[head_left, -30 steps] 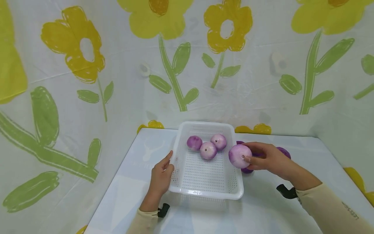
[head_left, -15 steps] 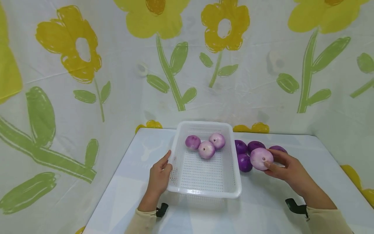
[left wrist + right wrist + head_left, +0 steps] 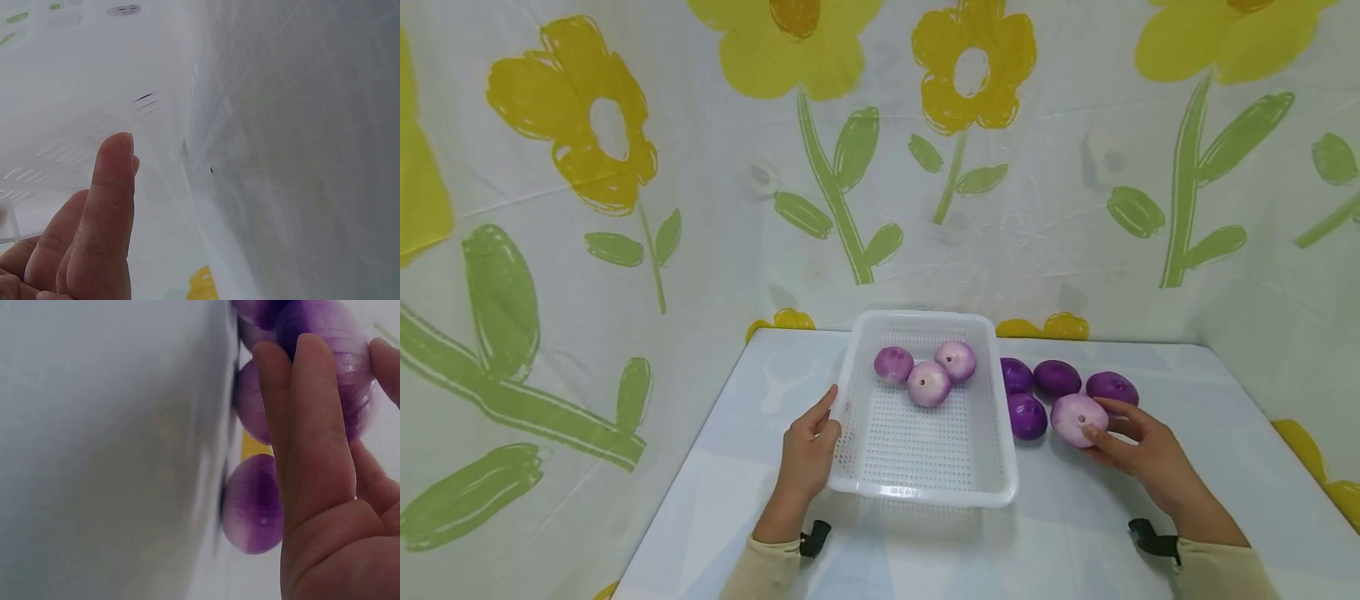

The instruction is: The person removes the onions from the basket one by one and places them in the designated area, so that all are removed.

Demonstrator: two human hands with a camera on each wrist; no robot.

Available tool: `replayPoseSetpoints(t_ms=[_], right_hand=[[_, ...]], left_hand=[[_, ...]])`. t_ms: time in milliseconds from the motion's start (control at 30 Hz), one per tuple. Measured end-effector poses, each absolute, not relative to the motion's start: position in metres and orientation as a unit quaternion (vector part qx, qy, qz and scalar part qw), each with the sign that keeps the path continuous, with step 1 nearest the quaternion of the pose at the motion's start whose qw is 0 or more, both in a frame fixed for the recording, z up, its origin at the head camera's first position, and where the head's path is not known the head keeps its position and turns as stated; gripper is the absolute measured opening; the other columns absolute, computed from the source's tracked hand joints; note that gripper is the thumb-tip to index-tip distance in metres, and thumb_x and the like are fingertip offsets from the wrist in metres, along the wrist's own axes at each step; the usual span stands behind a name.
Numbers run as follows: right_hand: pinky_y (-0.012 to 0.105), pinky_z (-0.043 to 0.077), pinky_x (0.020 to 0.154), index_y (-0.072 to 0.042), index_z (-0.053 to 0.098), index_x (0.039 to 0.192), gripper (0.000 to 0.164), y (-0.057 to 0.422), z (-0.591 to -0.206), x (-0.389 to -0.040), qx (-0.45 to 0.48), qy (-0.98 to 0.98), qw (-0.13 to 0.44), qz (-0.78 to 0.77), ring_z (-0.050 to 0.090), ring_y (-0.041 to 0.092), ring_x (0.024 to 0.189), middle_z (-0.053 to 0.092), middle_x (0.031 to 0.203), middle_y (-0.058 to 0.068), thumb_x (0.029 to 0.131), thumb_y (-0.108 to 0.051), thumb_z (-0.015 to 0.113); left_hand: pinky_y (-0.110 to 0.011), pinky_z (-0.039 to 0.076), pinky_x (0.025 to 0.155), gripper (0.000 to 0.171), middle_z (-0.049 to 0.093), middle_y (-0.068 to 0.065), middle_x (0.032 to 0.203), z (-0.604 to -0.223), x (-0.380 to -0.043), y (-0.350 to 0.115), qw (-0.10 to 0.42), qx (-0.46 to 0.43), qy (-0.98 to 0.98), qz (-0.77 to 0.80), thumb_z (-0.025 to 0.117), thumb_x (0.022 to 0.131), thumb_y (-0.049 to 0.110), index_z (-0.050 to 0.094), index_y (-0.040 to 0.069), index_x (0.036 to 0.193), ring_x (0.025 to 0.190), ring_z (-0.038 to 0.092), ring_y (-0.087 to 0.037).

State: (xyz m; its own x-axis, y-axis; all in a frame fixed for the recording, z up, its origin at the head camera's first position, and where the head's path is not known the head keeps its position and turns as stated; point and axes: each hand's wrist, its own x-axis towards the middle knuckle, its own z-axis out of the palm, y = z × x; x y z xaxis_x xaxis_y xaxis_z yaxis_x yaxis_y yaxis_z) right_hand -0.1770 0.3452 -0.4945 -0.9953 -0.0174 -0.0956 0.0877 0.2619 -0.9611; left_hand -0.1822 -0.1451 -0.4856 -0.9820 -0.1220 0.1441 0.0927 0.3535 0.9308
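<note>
- White plastic basket (image 3: 910, 492): stands toward the far edge of the tabletop (image 3: 1075, 517), well in from both side edges.
- With the left hand (image 3: 805, 454), touches the basket's left side; keeps the index finger straight, close along the wall. Cannot tell from either view how firmly, or whether with the thumb hooked over the rim.
- Inside the basket, toward the far rim, cluster three peeled onions: a purple onion (image 3: 893, 365) at the left, a front pale onion (image 3: 928, 384) in the middle, a far pale onion (image 3: 955, 361) at the right.
- With the right hand (image 3: 1146, 462), pinches a light onion (image 3: 1070, 417) between thumb and fingers, root mark facing the head camera. Cannot tell whether lifted clear of the tabletop or resting on it.
- Just beyond the light onion, toward the tabletop's far-right corner, lie four dark onions (image 3: 1057, 378): two along the basket's right wall, partly covered by the rim, one beside the farther of these, one nearest the tabletop's right edge, just past the right fingertips.
- At both cuffs show beige sleeves (image 3: 1225, 571) and black fittings (image 3: 815, 538).
- Behind the tabletop's far edge hangs a white sheet (image 3: 1045, 275) printed with yellow flowers and green leaves.
</note>
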Motion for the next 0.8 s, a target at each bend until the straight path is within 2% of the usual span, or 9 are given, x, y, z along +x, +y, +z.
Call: replayPoseSetpoints(t_ms=[133, 367, 633, 733, 800], right_hand=[[0.037, 0.06, 0.084, -0.002, 0.039, 0.159, 0.08, 0.345, -0.5, -0.179, 0.028, 0.8, 0.044, -0.598, 0.073, 0.01, 0.1, 0.044, 0.149, 0.033, 0.095, -0.028, 0.08], [0.037, 0.06, 0.084, -0.002, 0.039, 0.16, 0.082, 0.348, -0.505, -0.181, 0.034, 0.809, 0.047, -0.585, 0.071, 0.01, 0.101, 0.044, 0.15, 0.035, 0.095, -0.029, 0.08], [0.036, 0.06, 0.085, -0.001, 0.038, 0.161, 0.082, 0.347, -0.507, -0.185, 0.03, 0.825, 0.046, -0.563, 0.066, 0.004, 0.104, 0.046, 0.149, 0.035, 0.096, -0.029, 0.079], [0.035, 0.06, 0.085, -0.001, 0.037, 0.161, 0.083, 0.347, -0.507, -0.186, 0.033, 0.827, 0.05, -0.56, 0.067, 0.008, 0.106, 0.046, 0.149, 0.035, 0.095, -0.029, 0.08], [0.034, 0.06, 0.085, -0.001, 0.037, 0.161, 0.084, 0.347, -0.507, -0.186, 0.032, 0.833, 0.05, -0.551, 0.066, 0.016, 0.111, 0.047, 0.149, 0.035, 0.095, -0.03, 0.081]], left_hand=[[-0.036, 0.06, 0.071, 0.057, 0.057, -0.004, 0.152, -0.486, -0.182, -0.146, 0.094, 0.01, -0.817, -0.569, 0.05, 0.1, 0.013, 0.054, 0.021, 0.156, 0.109, 0.069, -0.027], [-0.041, 0.062, 0.076, 0.056, 0.057, -0.004, 0.152, -0.487, -0.183, -0.146, 0.092, 0.009, -0.816, -0.57, 0.049, 0.101, 0.014, 0.053, 0.021, 0.157, 0.116, 0.069, -0.027], [-0.039, 0.061, 0.074, 0.057, 0.057, -0.004, 0.152, -0.486, -0.182, -0.146, 0.092, 0.01, -0.815, -0.573, 0.049, 0.101, 0.013, 0.053, 0.02, 0.157, 0.113, 0.069, -0.027], [-0.038, 0.061, 0.074, 0.056, 0.057, -0.004, 0.152, -0.486, -0.182, -0.146, 0.092, 0.009, -0.815, -0.573, 0.049, 0.101, 0.013, 0.053, 0.02, 0.157, 0.112, 0.069, -0.027], [-0.04, 0.062, 0.075, 0.056, 0.056, -0.004, 0.153, -0.487, -0.182, -0.145, 0.092, 0.009, -0.815, -0.572, 0.049, 0.101, 0.014, 0.053, 0.021, 0.157, 0.114, 0.069, -0.028]])
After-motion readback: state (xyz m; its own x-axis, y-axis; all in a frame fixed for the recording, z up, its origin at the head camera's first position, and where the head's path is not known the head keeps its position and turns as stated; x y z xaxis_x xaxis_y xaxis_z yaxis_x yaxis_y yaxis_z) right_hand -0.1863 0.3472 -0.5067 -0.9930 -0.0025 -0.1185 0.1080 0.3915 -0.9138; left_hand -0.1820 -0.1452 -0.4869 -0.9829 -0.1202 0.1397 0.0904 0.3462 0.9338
